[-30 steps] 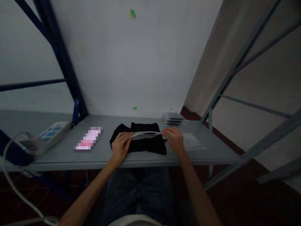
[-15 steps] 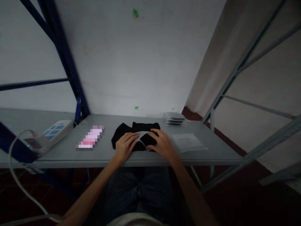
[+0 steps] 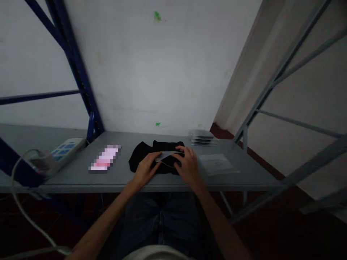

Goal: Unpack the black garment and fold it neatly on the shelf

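Note:
A folded black garment (image 3: 143, 155) lies on the grey shelf-table (image 3: 121, 180), near its front edge. Over the cloth, both hands hold a thin clear plastic bag (image 3: 166, 155). My left hand (image 3: 146, 168) pinches the bag's left end and rests on the garment's front. My right hand (image 3: 187, 164) grips the bag's right end with the fingers curled over the cloth. The part of the garment under the hands and bag is hidden.
A flat clear bag (image 3: 217, 163) lies to the right of the garment, with a small stack of bags (image 3: 202, 137) behind it. A pixelated pink item (image 3: 104, 159) lies to the left. A white power strip (image 3: 58, 153) with a cable sits far left. Blue and grey rack struts flank the table.
The bag was stretched wide between the hands a second ago. My right hand has moved left onto the garment, bringing the bag's ends together. My left hand has barely shifted.

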`<state>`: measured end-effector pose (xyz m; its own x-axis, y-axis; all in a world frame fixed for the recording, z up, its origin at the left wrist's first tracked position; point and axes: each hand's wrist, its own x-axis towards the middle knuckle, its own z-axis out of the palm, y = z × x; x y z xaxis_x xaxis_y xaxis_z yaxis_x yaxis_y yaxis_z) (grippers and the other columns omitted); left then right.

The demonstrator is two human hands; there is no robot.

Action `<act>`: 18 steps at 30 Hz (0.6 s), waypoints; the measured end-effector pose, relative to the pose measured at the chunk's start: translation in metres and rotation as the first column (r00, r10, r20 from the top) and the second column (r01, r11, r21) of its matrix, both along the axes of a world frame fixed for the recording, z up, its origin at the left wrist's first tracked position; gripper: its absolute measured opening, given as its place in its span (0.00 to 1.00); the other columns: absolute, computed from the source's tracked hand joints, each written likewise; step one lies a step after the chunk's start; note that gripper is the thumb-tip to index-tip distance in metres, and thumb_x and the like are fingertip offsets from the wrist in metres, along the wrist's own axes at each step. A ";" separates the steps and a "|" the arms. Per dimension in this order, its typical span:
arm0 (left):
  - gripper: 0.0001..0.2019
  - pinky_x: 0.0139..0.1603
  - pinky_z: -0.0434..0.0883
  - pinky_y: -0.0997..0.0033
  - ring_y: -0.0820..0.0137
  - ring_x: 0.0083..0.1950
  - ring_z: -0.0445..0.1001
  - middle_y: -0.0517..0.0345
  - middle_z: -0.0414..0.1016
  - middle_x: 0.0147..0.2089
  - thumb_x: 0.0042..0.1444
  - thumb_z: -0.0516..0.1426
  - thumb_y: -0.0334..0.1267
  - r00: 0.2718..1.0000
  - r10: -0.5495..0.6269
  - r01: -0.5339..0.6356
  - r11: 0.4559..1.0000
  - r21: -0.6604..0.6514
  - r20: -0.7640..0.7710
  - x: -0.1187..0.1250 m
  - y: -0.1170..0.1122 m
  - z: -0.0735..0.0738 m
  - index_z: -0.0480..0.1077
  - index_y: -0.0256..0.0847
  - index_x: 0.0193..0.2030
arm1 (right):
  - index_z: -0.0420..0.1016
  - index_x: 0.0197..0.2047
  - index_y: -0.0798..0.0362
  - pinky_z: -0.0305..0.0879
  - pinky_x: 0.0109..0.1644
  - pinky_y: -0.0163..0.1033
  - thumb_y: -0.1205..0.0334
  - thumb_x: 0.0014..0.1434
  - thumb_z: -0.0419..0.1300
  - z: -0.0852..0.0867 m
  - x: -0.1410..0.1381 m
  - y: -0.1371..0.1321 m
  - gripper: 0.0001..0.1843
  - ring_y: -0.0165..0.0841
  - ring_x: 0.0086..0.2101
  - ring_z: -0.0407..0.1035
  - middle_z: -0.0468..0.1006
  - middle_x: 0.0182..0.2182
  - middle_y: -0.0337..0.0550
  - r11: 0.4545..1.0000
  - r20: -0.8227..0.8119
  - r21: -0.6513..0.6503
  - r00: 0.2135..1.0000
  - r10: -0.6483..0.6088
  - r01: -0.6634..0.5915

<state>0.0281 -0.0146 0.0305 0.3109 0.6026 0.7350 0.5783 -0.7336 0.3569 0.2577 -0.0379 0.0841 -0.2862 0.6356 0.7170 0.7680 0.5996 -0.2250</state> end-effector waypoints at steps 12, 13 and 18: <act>0.22 0.37 0.73 0.65 0.63 0.32 0.78 0.54 0.80 0.30 0.66 0.54 0.56 0.682 0.574 -0.463 0.819 -0.339 0.453 -0.018 0.013 -0.003 0.78 0.39 0.35 | 0.82 0.52 0.44 0.74 0.38 0.38 0.67 0.58 0.58 0.021 0.027 0.000 0.22 0.36 0.39 0.71 0.72 0.41 0.44 0.961 -0.610 -0.074 0.774 0.168 -0.267; 0.23 0.35 0.72 0.66 0.64 0.30 0.77 0.55 0.79 0.28 0.65 0.55 0.57 0.647 0.582 -0.442 0.813 -0.379 0.493 -0.020 0.014 -0.004 0.77 0.39 0.33 | 0.82 0.52 0.45 0.76 0.42 0.40 0.67 0.57 0.59 0.016 0.029 0.006 0.21 0.37 0.42 0.72 0.74 0.43 0.44 0.960 -0.637 -0.066 0.752 0.169 -0.271; 0.23 0.37 0.73 0.67 0.63 0.34 0.79 0.54 0.80 0.32 0.63 0.57 0.59 0.545 0.564 -0.374 0.826 -0.422 0.621 -0.021 0.016 -0.003 0.76 0.37 0.35 | 0.81 0.51 0.48 0.75 0.55 0.46 0.68 0.52 0.57 -0.030 0.029 0.045 0.23 0.38 0.48 0.75 0.79 0.48 0.46 0.966 -0.692 -0.094 0.714 0.109 -0.239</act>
